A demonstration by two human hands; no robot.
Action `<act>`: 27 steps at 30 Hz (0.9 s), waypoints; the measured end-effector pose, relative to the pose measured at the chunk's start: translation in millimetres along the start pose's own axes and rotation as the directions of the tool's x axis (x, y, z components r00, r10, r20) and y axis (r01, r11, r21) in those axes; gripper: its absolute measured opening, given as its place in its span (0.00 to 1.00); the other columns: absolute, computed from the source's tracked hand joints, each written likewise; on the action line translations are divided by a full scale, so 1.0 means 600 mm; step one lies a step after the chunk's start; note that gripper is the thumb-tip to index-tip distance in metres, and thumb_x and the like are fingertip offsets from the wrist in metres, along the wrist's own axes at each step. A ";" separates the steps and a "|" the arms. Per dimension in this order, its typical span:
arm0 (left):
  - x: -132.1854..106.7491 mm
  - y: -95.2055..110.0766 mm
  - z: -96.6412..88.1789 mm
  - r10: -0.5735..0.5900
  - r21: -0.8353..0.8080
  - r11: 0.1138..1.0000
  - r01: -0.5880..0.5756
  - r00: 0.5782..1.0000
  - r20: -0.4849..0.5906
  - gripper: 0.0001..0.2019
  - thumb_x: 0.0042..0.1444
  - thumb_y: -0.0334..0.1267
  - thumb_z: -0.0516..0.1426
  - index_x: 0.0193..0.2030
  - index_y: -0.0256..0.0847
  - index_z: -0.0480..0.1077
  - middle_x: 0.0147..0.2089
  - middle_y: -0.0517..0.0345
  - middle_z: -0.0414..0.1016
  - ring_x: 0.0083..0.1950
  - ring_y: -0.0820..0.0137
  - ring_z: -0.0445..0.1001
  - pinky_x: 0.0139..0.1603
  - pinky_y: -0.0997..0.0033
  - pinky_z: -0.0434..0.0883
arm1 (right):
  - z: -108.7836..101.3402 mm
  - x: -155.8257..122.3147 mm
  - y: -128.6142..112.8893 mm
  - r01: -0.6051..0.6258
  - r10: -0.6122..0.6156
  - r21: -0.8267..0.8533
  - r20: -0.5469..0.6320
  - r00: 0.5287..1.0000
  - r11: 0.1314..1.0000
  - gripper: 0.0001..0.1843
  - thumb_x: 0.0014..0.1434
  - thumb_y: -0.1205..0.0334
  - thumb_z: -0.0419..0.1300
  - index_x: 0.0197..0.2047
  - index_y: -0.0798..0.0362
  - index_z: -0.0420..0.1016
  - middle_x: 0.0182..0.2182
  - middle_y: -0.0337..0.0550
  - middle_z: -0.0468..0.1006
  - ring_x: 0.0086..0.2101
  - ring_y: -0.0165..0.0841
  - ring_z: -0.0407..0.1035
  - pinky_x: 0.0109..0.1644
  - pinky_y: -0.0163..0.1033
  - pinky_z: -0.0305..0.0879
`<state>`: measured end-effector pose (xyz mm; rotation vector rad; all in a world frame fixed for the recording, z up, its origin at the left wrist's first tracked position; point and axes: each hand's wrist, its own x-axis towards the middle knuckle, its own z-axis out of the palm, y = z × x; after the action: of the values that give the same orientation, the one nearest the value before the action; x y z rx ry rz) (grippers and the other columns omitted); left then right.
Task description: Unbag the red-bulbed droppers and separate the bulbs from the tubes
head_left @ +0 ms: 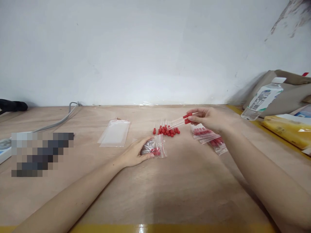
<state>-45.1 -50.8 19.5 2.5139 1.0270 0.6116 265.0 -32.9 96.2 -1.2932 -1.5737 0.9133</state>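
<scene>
My left hand [136, 152] grips a small clear zip bag [155, 147] with red-tipped pieces inside, resting on the wooden table [155, 191]. My right hand [209, 118] is raised a little above the table and pinches a few thin clear droppers with red bulbs [182, 120], their tips pointing left. Below them lies a loose pile of the same red-bulbed droppers [166, 130]. Under my right wrist lie filled zip bags [210, 137] with red bulbs showing through.
A stack of flat clear bags [114, 132] lies left of centre. A grey cable [60, 119] runs along the back left. At the right stand a water bottle [263, 98], a cardboard box [289, 87] and a yellow pack [286, 127].
</scene>
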 end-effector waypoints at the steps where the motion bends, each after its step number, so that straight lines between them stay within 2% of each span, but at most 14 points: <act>1: 0.000 0.000 0.000 0.002 0.001 1.000 -0.002 1.000 0.001 0.31 0.54 0.49 0.54 0.61 0.42 0.51 0.60 0.49 0.60 0.58 0.60 0.62 0.56 0.59 0.63 | -0.006 0.002 0.002 0.057 -0.059 -0.036 -0.055 0.997 0.998 0.14 0.47 0.59 0.64 0.38 0.54 0.72 0.32 0.46 0.78 0.32 0.34 0.73 0.35 0.39 0.70; 3: 0.000 0.000 -0.001 0.004 0.008 1.000 -0.004 1.000 0.006 0.30 0.54 0.49 0.54 0.61 0.42 0.51 0.60 0.49 0.60 0.57 0.61 0.62 0.55 0.60 0.63 | -0.007 0.009 0.018 0.187 -0.205 -0.123 -0.150 0.967 0.975 0.14 0.49 0.58 0.62 0.40 0.54 0.71 0.35 0.46 0.78 0.35 0.35 0.73 0.39 0.42 0.70; 5: 0.000 0.001 -0.002 0.004 0.021 1.000 -0.004 1.000 0.012 0.30 0.54 0.49 0.54 0.61 0.41 0.51 0.60 0.49 0.61 0.57 0.61 0.63 0.55 0.61 0.63 | 0.005 0.018 0.046 0.322 -0.379 -0.253 -0.221 0.899 0.912 0.13 0.54 0.59 0.58 0.43 0.52 0.71 0.38 0.45 0.77 0.37 0.35 0.72 0.43 0.44 0.68; 6: 0.000 0.001 -0.002 0.004 0.026 1.000 -0.004 1.000 0.014 0.30 0.54 0.49 0.54 0.61 0.41 0.51 0.60 0.49 0.61 0.57 0.61 0.63 0.55 0.61 0.63 | 0.015 0.022 0.062 0.372 -0.465 -0.359 -0.220 0.858 0.856 0.12 0.55 0.60 0.57 0.43 0.52 0.71 0.39 0.45 0.77 0.39 0.35 0.72 0.45 0.44 0.67; 8: 0.000 0.000 -0.002 0.005 0.034 0.999 -0.005 1.000 0.008 0.30 0.54 0.50 0.54 0.61 0.41 0.52 0.59 0.49 0.61 0.57 0.61 0.63 0.55 0.61 0.63 | 0.036 0.028 0.094 0.428 -0.594 -0.566 -0.141 0.792 0.705 0.11 0.57 0.63 0.54 0.44 0.52 0.72 0.39 0.46 0.77 0.40 0.37 0.70 0.47 0.46 0.66; 9: 0.000 0.000 -0.002 0.008 0.036 0.999 -0.008 1.000 0.002 0.30 0.54 0.50 0.54 0.61 0.41 0.52 0.59 0.48 0.61 0.57 0.61 0.63 0.55 0.61 0.63 | 0.045 0.029 0.107 0.450 -0.628 -0.637 -0.069 0.775 0.626 0.12 0.58 0.64 0.53 0.44 0.53 0.72 0.39 0.47 0.77 0.41 0.37 0.69 0.47 0.46 0.65; 11: 0.000 -0.001 -0.001 0.012 0.037 0.999 -0.011 1.000 -0.004 0.30 0.54 0.50 0.54 0.61 0.41 0.52 0.59 0.49 0.62 0.56 0.61 0.64 0.54 0.61 0.64 | 0.060 0.030 0.125 0.477 -0.642 -0.724 0.060 0.764 0.499 0.14 0.59 0.66 0.51 0.46 0.55 0.72 0.40 0.50 0.76 0.40 0.39 0.69 0.45 0.45 0.65; 14: 0.000 0.001 -0.002 0.005 0.031 1.000 -0.005 1.000 0.004 0.30 0.54 0.50 0.54 0.60 0.41 0.52 0.59 0.49 0.62 0.56 0.61 0.64 0.54 0.61 0.64 | 0.069 0.027 0.135 0.493 -0.614 -0.770 0.170 0.770 0.405 0.15 0.59 0.66 0.50 0.48 0.57 0.71 0.39 0.51 0.76 0.39 0.39 0.68 0.42 0.43 0.66; 20: 0.002 0.010 -0.006 -0.020 0.026 0.999 0.019 1.000 0.022 0.30 0.54 0.51 0.53 0.61 0.43 0.53 0.60 0.51 0.60 0.58 0.61 0.62 0.56 0.62 0.62 | 0.073 0.021 0.133 0.536 -0.549 -0.754 0.282 0.786 0.380 0.15 0.61 0.61 0.49 0.49 0.53 0.70 0.39 0.50 0.74 0.39 0.38 0.68 0.42 0.41 0.66; 23: 0.002 0.009 -0.005 -0.016 0.027 1.000 0.016 1.000 0.021 0.30 0.54 0.51 0.53 0.60 0.42 0.53 0.60 0.51 0.60 0.58 0.61 0.62 0.56 0.62 0.62 | 0.076 0.017 0.135 0.513 -0.516 -0.730 0.256 0.818 0.452 0.19 0.60 0.57 0.50 0.53 0.54 0.66 0.40 0.50 0.73 0.40 0.38 0.68 0.44 0.42 0.65; 27: 0.001 0.004 -0.003 0.002 0.023 1.000 -0.002 1.000 0.018 0.30 0.54 0.51 0.53 0.61 0.43 0.51 0.61 0.51 0.59 0.59 0.61 0.61 0.57 0.61 0.62 | 0.078 0.012 0.141 0.402 -0.449 -0.728 0.145 0.882 0.556 0.29 0.55 0.48 0.55 0.55 0.55 0.62 0.39 0.50 0.72 0.40 0.41 0.67 0.44 0.45 0.65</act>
<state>-44.4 -51.5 22.1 2.5363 1.0308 0.5796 249.2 -10.4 3.2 -1.3233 -2.1951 -0.1427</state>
